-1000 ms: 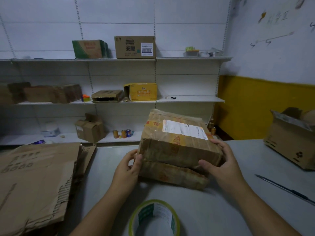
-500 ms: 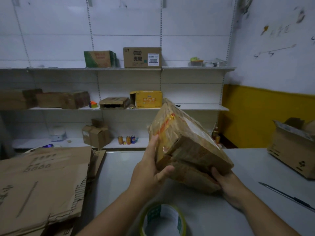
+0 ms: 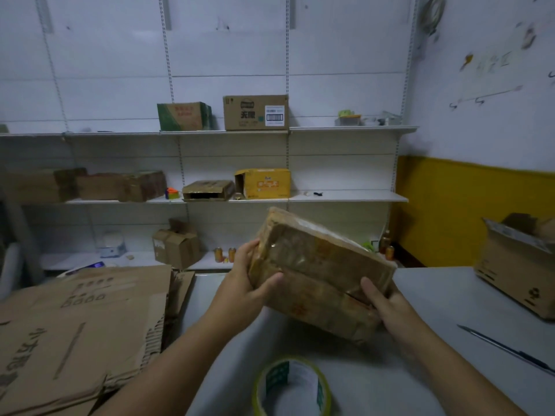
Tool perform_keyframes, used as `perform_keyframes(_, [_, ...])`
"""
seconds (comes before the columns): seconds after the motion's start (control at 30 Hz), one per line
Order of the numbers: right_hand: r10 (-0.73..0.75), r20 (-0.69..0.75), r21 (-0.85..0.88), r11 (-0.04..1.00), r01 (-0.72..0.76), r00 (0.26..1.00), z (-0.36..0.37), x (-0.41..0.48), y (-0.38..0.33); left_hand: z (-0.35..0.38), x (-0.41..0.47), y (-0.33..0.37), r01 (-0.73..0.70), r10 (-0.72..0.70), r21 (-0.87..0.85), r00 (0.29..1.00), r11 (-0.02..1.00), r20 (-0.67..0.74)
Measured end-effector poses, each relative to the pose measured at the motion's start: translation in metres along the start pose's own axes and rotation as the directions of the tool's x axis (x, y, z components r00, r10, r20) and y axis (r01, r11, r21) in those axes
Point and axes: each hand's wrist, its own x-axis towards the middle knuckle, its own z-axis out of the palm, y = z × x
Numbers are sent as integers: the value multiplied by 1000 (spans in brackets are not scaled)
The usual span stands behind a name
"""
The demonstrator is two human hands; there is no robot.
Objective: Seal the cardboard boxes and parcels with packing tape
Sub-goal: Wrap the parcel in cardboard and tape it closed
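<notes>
A brown taped cardboard parcel (image 3: 318,268) is held tilted above the grey table (image 3: 435,298), one broad face turned toward me. My left hand (image 3: 246,283) grips its left end, thumb across the front. My right hand (image 3: 387,304) holds the lower right corner, thumb on the front face. A roll of packing tape (image 3: 292,385) with a green-and-white core lies flat on the table below the parcel, near my body.
Flattened cardboard sheets (image 3: 75,331) are stacked at the left of the table. An open carton (image 3: 516,265) stands at the right edge, and a thin knife-like tool (image 3: 507,349) lies in front of it. White shelves (image 3: 345,196) with several boxes line the back wall.
The parcel went from resting flat on the table to being lifted and tipped up. Both hands turned it so a different face now points toward me.
</notes>
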Motion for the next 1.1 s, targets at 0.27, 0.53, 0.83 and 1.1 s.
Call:
perform_keyframes(0.27, [-233,173,-82,965,249,957,-1,-17,-42,0,-10,1,144,-159,-309,987,940,-22])
perform_keyframes(0.53, [-285,66,-319,902,291,956,6,-32,-56,5,-17,13,98,-97,-161,995,982,17])
perform_keyframes(0.83, [-233,86,-214,945,247,969,-11,-19,-85,-34,-11,24,-31,-15,-136,944,990,-330])
perform_keyframes(1.1, [-61,116,-345,934,98,991,-14,-9,-129,-36,-6,42,-36,74,116,935,993,-347])
